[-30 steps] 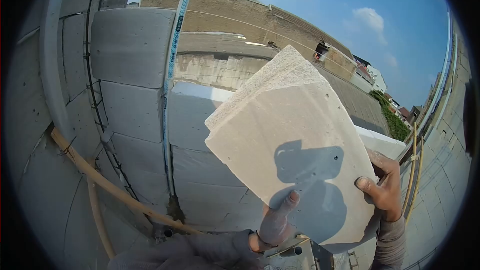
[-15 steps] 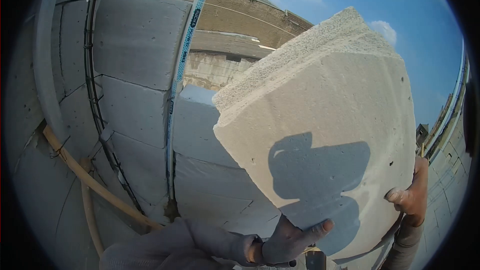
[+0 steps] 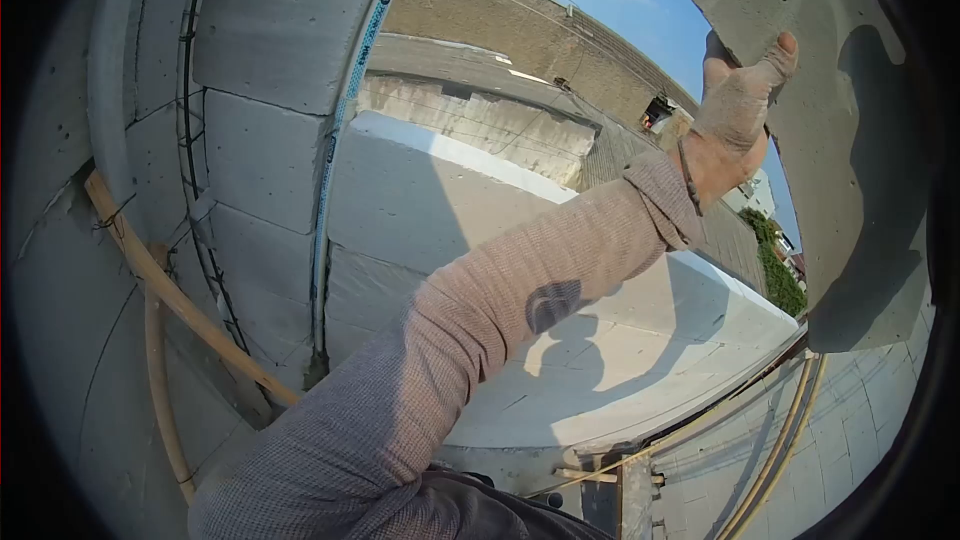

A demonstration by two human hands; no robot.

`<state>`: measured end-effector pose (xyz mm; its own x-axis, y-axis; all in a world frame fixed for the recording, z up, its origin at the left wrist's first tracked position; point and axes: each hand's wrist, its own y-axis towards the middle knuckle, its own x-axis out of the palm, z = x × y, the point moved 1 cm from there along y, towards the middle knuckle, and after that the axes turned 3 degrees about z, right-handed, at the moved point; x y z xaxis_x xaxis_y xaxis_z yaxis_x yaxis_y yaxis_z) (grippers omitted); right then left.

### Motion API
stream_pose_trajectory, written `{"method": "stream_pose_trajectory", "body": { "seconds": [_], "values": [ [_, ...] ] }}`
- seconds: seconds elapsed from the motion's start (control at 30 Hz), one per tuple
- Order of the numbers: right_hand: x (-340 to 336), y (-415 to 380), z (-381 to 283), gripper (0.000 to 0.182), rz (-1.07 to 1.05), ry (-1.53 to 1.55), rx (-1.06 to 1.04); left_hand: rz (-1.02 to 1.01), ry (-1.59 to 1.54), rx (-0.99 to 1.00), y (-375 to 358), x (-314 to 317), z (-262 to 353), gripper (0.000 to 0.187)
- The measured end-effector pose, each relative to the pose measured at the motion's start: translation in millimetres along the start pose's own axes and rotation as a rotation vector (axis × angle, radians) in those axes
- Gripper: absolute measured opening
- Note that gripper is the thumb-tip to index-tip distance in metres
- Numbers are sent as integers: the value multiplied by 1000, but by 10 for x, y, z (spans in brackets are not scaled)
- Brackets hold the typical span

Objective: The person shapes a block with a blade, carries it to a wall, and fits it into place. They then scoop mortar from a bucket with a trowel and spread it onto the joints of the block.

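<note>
A large pale aerated concrete block (image 3: 820, 140) hangs tilted at the upper right, partly beyond the picture's edge. My left hand (image 3: 738, 118) grips its left edge, the thumb on the near face and the fingers behind, mostly hidden. The left arm stretches across the view in a long knitted sleeve. My right hand is outside the view. Below the arm runs a wall of the same blocks (image 3: 520, 380), with a bright, sunlit top edge.
A blue-and-white printed strip (image 3: 350, 110) stands against the blockwork at the left, with rebar (image 3: 190, 140) beside it. A wooden pole (image 3: 180, 290) leans lower left. Beyond the wall is a brown building (image 3: 480, 20); yellowish hoses or poles (image 3: 775, 450) lie lower right.
The block has swung right and up, partly out of the picture. My left hand has moved with it from the bottom centre to the upper right. My right hand has left the view.
</note>
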<state>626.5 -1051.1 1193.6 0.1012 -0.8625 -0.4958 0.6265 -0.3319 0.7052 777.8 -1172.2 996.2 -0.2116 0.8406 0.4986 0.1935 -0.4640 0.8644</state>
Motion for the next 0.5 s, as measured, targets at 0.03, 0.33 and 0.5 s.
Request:
{"method": "stream_pose_trajectory", "body": {
  "seconds": [0.03,0.33,0.5],
  "values": [
    [-87,50,-19,85,28,-26,-4,-65,-15,31,55,-43,61,50],
    [-445,40,210,83,145,-158,51,-310,191,-90,501,-54,329,65],
    [-473,136,279,81,187,-176,71,-56,375,290,475,271,359,58]
  ]
}}
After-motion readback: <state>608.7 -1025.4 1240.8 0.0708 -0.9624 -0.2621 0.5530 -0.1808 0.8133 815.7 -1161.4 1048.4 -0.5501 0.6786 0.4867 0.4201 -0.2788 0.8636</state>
